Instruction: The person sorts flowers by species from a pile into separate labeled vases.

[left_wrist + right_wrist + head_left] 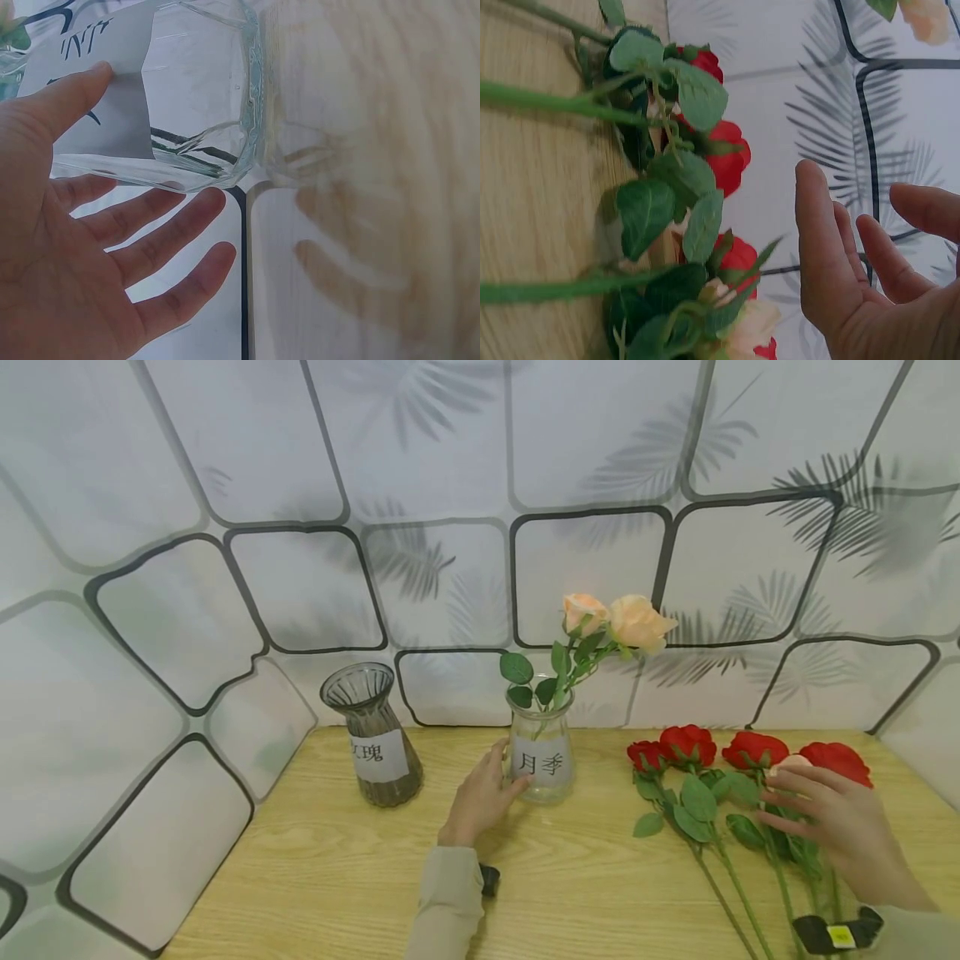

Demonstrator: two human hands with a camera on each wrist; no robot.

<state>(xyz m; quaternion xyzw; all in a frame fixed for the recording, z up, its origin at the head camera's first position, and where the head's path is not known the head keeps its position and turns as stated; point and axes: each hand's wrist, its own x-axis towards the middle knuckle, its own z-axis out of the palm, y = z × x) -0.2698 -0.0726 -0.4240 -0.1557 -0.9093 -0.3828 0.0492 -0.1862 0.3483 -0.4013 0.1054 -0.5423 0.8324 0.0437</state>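
Observation:
A clear glass vase (pixel 557 787) with a white paper label stands near the back wall, holding two peach roses (pixel 641 622). My left hand (pixel 480 797) is at its left side. In the left wrist view the thumb lies against the label (pixel 135 97), and the other fingers spread loosely along the glass. Over the flowers on the right, my right hand (pixel 840 827) hovers with fingers extended and nothing in them. Below it lie several red roses (pixel 687 745) with long green stems. A peach rose (pixel 754 326) lies among them, partly hidden by the hand in the head view.
A grey glass vase (pixel 390 789), also labelled, stands to the left on the wooden table (pixel 322 877). Behind the table hangs a white backdrop (pixel 442 585) with dark outlines and leaf patterns. Each wrist wears a black strap (pixel 836 933).

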